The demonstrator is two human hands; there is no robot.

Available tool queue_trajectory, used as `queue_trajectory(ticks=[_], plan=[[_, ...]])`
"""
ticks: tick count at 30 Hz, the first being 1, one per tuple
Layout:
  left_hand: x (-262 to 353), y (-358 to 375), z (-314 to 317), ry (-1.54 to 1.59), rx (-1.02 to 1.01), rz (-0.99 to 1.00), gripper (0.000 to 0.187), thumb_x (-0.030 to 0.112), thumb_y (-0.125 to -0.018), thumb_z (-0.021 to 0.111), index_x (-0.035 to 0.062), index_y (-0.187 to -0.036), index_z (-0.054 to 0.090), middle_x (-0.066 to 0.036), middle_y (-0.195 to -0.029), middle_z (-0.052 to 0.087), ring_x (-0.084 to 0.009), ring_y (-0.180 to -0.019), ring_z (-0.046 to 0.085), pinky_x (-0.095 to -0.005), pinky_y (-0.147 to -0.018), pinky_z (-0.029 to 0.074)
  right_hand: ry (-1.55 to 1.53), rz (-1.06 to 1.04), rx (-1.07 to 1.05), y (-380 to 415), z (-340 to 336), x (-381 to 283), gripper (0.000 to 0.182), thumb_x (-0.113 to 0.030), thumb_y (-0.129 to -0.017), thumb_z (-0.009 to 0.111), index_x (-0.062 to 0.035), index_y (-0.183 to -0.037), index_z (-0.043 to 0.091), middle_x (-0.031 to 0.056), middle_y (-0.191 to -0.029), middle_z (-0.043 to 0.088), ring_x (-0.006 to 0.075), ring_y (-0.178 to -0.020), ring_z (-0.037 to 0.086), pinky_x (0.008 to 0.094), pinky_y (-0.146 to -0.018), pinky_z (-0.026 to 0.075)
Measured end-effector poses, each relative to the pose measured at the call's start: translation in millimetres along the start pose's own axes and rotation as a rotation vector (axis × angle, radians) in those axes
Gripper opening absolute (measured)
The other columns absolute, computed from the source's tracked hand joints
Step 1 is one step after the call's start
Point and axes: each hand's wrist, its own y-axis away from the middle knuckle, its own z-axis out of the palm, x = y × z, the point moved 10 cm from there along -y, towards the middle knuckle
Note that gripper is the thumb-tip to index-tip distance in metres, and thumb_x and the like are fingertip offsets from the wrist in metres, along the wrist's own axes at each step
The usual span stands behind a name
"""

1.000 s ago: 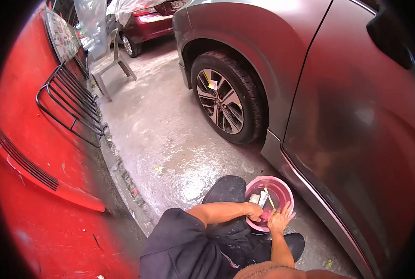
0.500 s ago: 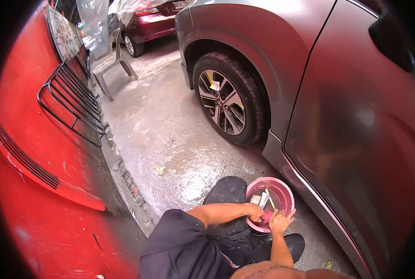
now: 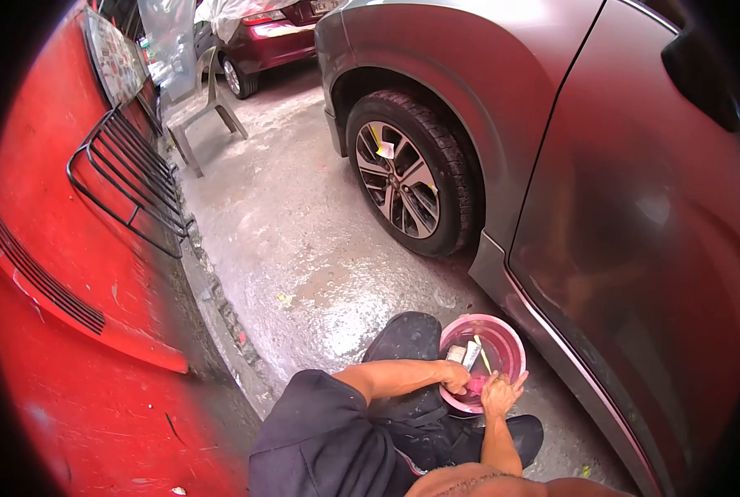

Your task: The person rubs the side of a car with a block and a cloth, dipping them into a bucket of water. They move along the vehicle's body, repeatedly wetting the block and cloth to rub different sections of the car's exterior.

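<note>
Compared with a second ago, our right hand (image 3: 497,399) has drawn its fingers in from a wider spread, while the left hand (image 3: 454,378) has barely shifted. Between them, low inside the near part of the pink basin (image 3: 519,356), lies the small pink thing (image 3: 476,385), its longer side seeming to run across from left to right, with our left hand the nearer, curled closed at its left end. On its right, our right hand has some fingers bent inward and others apart toward the rim, and we cannot tell whether it pinches the thing too.
</note>
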Motion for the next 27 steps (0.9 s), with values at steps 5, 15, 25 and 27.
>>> queue_trajectory(ticks=[5,15,25,27], plan=[[1.2,1.4,-0.5,-0.007,0.004,0.011,0.045,0.038,-0.091,0.062,0.0047,-0.122,0.063,-0.022,-0.116,0.068,-0.0394,-0.111,0.063,-0.0483,-0.095,0.049,-0.004,0.013,0.001,0.4,-0.2,0.9,0.047,-0.029,-0.101,0.043,0.008,-0.112,0.069,0.0217,-0.119,0.066,0.0475,-0.144,0.026,0.0625,-0.109,0.031],[-9.8,-15.4,14.2,0.01,-0.031,0.008,0.049,0.039,-0.091,0.061,0.0042,-0.126,0.062,-0.023,-0.118,0.067,-0.0406,-0.111,0.063,-0.0487,-0.095,0.049,-0.079,0.028,0.025,0.5,-0.3,4.8,0.048,-0.03,-0.101,0.042,0.008,-0.105,0.071,0.0252,-0.115,0.067,0.0473,-0.144,0.027,0.0614,-0.109,0.03],[-0.4,-23.4,7.5,-0.05,0.017,0.139,0.062,0.049,-0.094,0.053,0.005,-0.138,0.055,-0.025,-0.132,0.06,-0.0403,-0.126,0.055,-0.0464,-0.108,0.041,-0.037,0.063,-0.027,6.6,16.3,25.1,0.05,-0.039,-0.1,0.04,0.0003,-0.101,0.072,0.0191,-0.111,0.068,0.0466,-0.142,0.031,0.0679,-0.106,0.029],[-16.0,-40.6,20.0,-0.089,0.0,0.145,0.066,0.047,-0.092,0.055,0.0009,-0.14,0.052,-0.026,-0.135,0.057,-0.04,-0.129,0.053,-0.0445,-0.11,0.04,-0.017,0.05,-0.004,11.3,6.9,21.2,0.045,-0.035,-0.099,0.042,-0.0028,-0.105,0.072,0.0181,-0.114,0.068,0.0455,-0.143,0.03,0.0677,-0.106,0.031]])
